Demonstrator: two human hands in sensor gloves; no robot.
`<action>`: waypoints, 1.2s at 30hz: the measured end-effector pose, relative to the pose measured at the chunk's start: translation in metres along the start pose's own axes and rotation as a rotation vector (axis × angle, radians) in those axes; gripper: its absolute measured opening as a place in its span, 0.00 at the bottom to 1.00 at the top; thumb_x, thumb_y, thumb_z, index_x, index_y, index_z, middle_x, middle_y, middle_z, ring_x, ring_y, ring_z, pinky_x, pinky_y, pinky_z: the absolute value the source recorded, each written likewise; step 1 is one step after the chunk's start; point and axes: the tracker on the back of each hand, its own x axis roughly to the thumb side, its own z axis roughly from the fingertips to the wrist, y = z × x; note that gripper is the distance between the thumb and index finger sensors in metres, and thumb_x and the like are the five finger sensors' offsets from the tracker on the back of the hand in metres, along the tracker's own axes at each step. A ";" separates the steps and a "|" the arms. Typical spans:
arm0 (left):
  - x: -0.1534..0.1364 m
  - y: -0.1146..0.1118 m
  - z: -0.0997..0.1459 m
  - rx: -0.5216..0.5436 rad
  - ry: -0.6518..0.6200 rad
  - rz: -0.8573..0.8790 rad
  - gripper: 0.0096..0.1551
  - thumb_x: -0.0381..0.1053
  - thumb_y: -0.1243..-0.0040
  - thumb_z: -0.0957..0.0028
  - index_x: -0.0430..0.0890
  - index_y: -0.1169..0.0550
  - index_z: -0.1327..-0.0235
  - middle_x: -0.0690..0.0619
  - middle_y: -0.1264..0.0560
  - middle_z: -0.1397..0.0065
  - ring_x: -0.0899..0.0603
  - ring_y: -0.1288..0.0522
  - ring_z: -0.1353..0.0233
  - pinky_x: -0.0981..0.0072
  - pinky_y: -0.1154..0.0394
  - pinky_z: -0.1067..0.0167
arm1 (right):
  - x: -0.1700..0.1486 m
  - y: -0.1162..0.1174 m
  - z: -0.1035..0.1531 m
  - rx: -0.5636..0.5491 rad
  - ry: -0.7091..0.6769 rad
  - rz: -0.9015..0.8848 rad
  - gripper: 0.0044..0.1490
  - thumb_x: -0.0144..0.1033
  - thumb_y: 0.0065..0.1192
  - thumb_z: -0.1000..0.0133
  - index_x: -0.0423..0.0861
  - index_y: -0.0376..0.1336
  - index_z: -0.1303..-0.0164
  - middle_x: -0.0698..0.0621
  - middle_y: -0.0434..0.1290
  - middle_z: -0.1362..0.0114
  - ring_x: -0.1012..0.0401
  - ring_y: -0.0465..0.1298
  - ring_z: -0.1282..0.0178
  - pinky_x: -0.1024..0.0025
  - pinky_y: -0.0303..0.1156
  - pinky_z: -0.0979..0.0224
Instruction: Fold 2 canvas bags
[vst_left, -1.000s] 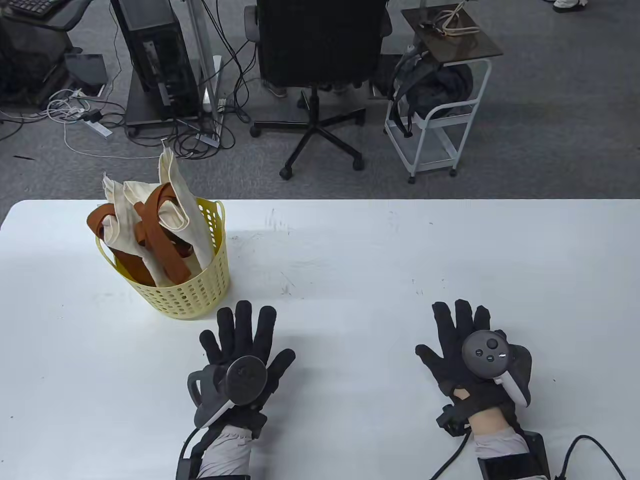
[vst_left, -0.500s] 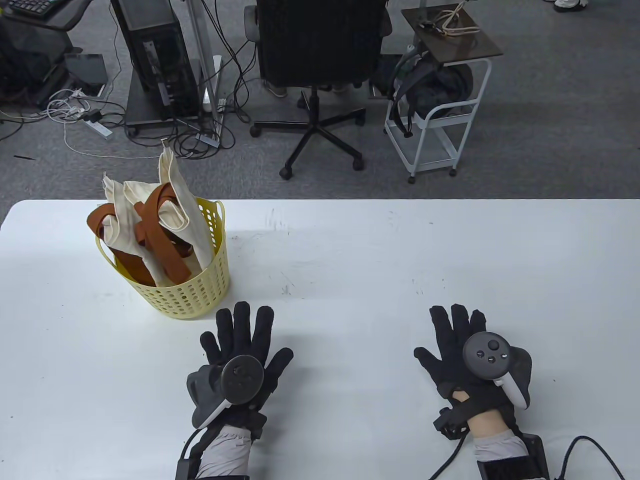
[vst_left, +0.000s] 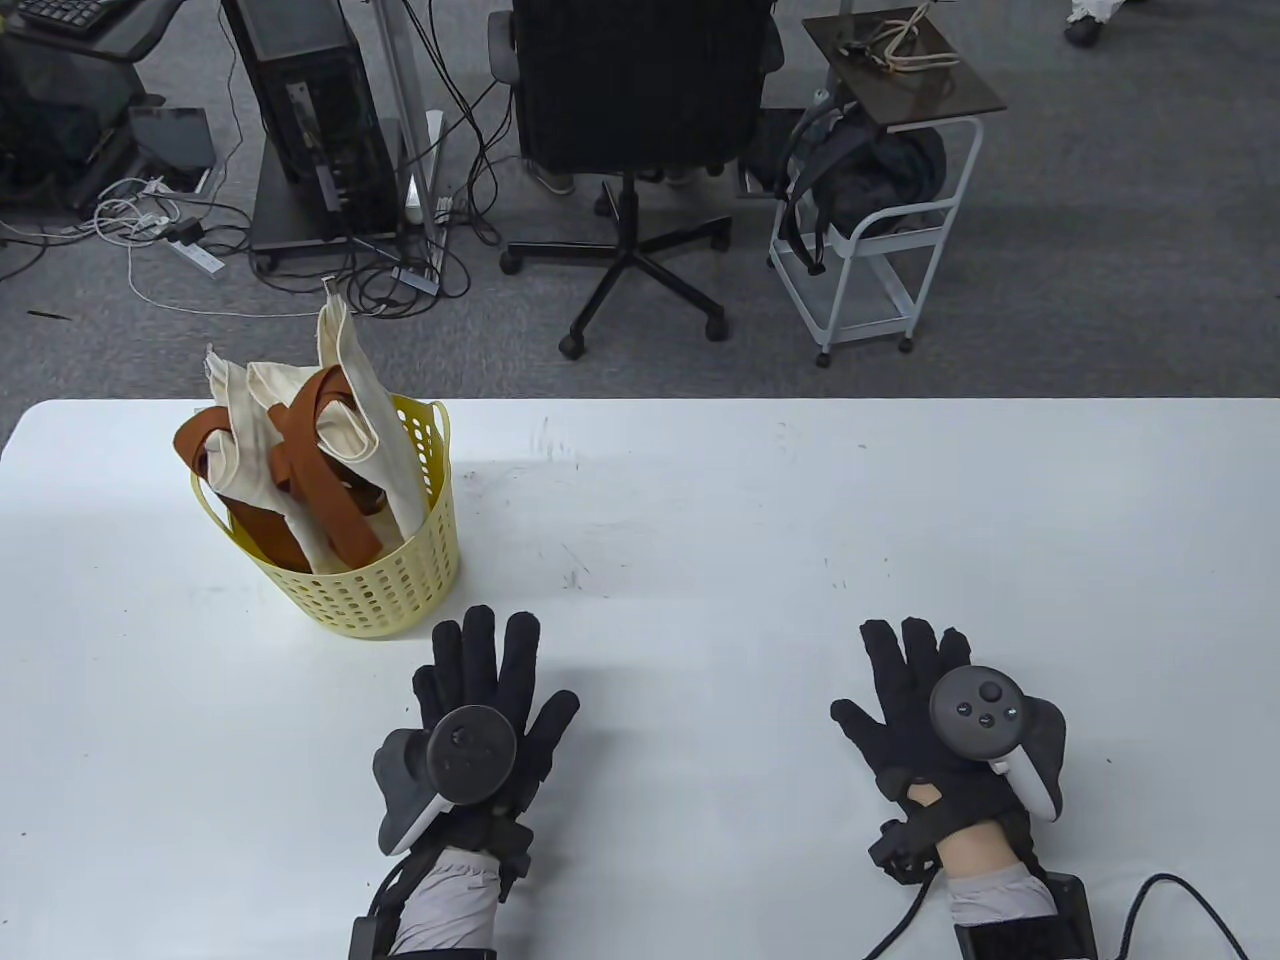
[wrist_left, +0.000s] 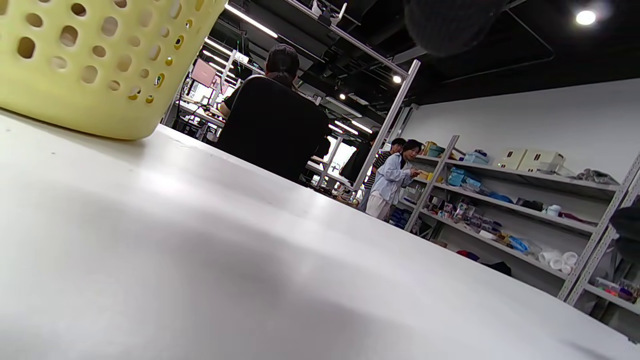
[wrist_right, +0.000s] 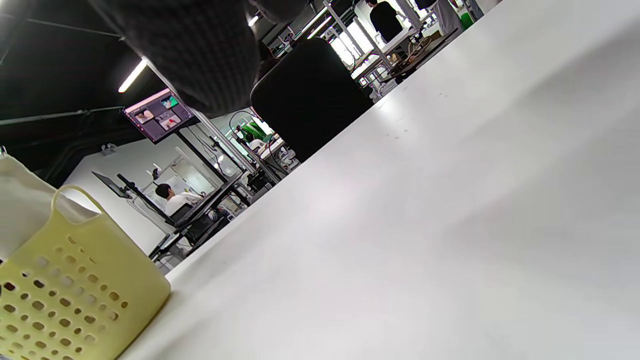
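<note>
Cream canvas bags (vst_left: 350, 410) with brown straps (vst_left: 310, 440) stand bunched in a yellow perforated basket (vst_left: 385, 590) at the left of the white table (vst_left: 700, 500). My left hand (vst_left: 480, 690) lies flat and empty, fingers spread, just in front of the basket. My right hand (vst_left: 915, 690) lies flat and empty, fingers spread, at the right front. The basket also shows in the left wrist view (wrist_left: 90, 65) and in the right wrist view (wrist_right: 70, 295), where a bit of cream canvas (wrist_right: 20, 200) rises above its rim.
Beyond the table's far edge stand a black office chair (vst_left: 630, 120), a white wire cart (vst_left: 870, 250) and a computer tower (vst_left: 310, 110) with cables on the floor.
My left hand has drawn back slightly toward me and shifted a little left. My right hand has barely moved. The basket and bags are unchanged.
</note>
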 end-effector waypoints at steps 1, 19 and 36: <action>0.000 0.000 0.000 0.010 0.002 0.022 0.48 0.64 0.47 0.37 0.50 0.54 0.13 0.40 0.63 0.12 0.31 0.69 0.18 0.28 0.61 0.29 | 0.000 0.001 0.000 0.007 -0.001 -0.021 0.52 0.48 0.64 0.43 0.51 0.39 0.16 0.38 0.32 0.15 0.37 0.24 0.22 0.26 0.21 0.33; -0.003 0.111 -0.059 0.247 0.422 0.484 0.50 0.59 0.44 0.31 0.40 0.56 0.12 0.37 0.56 0.12 0.29 0.54 0.16 0.33 0.46 0.25 | 0.005 0.002 -0.002 0.013 -0.049 -0.061 0.51 0.49 0.63 0.43 0.47 0.42 0.16 0.34 0.37 0.15 0.35 0.31 0.21 0.25 0.27 0.31; -0.010 0.162 -0.096 0.165 0.421 0.505 0.36 0.59 0.59 0.25 0.57 0.55 0.10 0.47 0.46 0.10 0.34 0.51 0.12 0.31 0.50 0.22 | 0.000 0.000 -0.009 0.026 -0.042 -0.098 0.51 0.48 0.63 0.43 0.47 0.43 0.16 0.33 0.41 0.16 0.34 0.33 0.21 0.25 0.28 0.31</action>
